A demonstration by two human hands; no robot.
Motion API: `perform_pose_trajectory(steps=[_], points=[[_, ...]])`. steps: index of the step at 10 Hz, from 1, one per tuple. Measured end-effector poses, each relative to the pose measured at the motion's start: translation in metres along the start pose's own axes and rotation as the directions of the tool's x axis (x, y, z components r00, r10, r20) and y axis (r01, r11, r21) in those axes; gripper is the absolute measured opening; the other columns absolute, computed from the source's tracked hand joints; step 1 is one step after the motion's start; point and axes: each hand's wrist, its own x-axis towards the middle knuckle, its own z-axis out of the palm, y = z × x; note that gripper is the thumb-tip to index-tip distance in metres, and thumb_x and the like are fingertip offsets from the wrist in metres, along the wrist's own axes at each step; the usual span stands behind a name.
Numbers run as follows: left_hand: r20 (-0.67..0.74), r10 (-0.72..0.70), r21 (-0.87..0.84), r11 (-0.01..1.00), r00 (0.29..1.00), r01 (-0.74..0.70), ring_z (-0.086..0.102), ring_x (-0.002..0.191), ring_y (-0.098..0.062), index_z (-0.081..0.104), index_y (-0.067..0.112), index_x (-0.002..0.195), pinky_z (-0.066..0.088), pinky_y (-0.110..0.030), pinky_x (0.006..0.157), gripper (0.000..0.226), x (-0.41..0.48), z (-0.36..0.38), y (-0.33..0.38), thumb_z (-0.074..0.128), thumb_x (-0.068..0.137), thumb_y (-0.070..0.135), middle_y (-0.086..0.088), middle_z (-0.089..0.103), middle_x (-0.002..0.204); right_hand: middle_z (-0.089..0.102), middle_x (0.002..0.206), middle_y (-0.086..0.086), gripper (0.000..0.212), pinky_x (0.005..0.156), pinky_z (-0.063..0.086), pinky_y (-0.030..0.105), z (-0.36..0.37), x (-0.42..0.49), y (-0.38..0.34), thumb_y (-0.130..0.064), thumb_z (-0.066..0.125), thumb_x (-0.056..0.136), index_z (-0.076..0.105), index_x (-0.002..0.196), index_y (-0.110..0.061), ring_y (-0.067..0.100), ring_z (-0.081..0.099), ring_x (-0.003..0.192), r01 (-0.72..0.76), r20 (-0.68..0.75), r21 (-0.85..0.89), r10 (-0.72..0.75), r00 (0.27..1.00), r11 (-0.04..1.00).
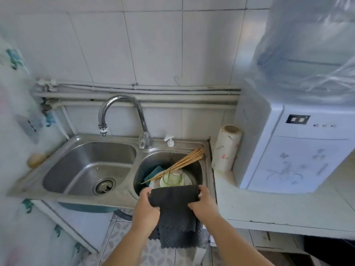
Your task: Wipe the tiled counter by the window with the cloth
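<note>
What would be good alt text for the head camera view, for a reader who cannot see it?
Two bare hands, left hand and right hand, hold a dark cloth at the front edge of a steel double sink. The right basin holds chopsticks, a glass and plates; a paper roll stands on the counter.

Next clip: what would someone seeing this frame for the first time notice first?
Two bare hands at bottom centre, the left hand and right hand, hold a dark cloth stretched between them over the front edge of the sink. Just behind it, the right basin holds a glass, a plate and a bundle of chopsticks. The curved tap arches over the empty left basin.
</note>
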Motion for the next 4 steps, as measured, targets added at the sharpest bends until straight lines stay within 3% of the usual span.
perform_pose_trajectory(steps=[1,2,3,4], points=[[0.181,0.317,0.583,0.728,0.931,-0.361,0.022,0.141,-0.025,0.031,0.031,0.139,0.037,-0.041,0.108,0.065,0.021,0.0,-0.009,0.062,0.084,0.019,-0.001,0.019,0.153,0.036,0.145,0.002,0.071,0.098,0.042,0.035,0.027,0.012,-0.006,-0.014,0.063,0.083,0.03,0.144,-0.027,0.025,0.04,0.128,0.168,-0.014,-0.61,-0.223,0.975,0.774],[0.38,0.288,0.678,0.559,0.879,-0.477,0.04,0.129,-0.019,0.046,0.032,0.131,0.032,-0.038,0.103,0.046,0.031,0.007,-0.012,0.058,0.086,0.029,0.005,0.047,0.139,0.048,0.134,0.004,0.053,0.102,0.034,0.037,0.048,0.016,-0.002,-0.031,0.062,0.082,0.048,0.133,-0.023,0.024,0.038,0.124,0.227,0.145,-0.742,-0.179,0.973,0.631],[0.409,0.247,0.733,0.484,0.878,-0.478,0.049,0.118,-0.021,0.05,0.031,0.125,0.031,-0.039,0.102,0.042,0.039,0.01,-0.005,0.059,0.085,0.025,0.003,0.057,0.125,0.05,0.134,0.003,0.052,0.103,0.032,0.038,0.046,0.018,-0.002,-0.025,0.06,0.083,0.048,0.133,-0.025,0.024,0.039,0.124,0.204,0.146,-0.743,-0.143,0.979,0.637],[0.453,0.176,0.767,0.423,0.874,-0.483,0.046,0.12,-0.023,0.049,0.027,0.126,0.03,-0.042,0.102,0.045,0.042,0.013,0.01,0.058,0.083,0.02,-0.001,0.054,0.127,0.048,0.137,0.004,0.051,0.106,0.03,0.038,0.042,0.015,-0.003,-0.014,0.055,0.085,0.047,0.134,-0.025,0.024,0.038,0.128,0.226,0.153,-0.724,-0.168,0.974,0.651]])
